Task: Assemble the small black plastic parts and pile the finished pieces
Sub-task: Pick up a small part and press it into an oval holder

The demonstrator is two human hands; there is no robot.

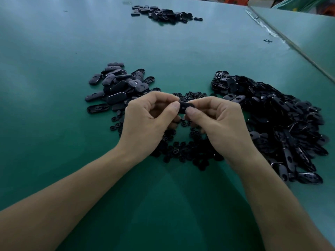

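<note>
1. The left hand (150, 120) and the right hand (217, 122) meet above the green table (54, 69). Each pinches one end of a single black oval part (184, 106) between thumb and curled fingers.
2. Just left of the grip lies a pile of closed oval pieces (116, 86).
3. Right of the grip spreads a larger heap of open shells (272, 120).
4. Under and nearer than the grip, small round parts (183, 151) are scattered.
5. Far beyond the grip sits another dark pile (163, 13).

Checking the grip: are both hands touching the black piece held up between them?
Touching. The head view shows the left hand and the right hand each pinching one end of the black piece with thumb and fingers.
</note>
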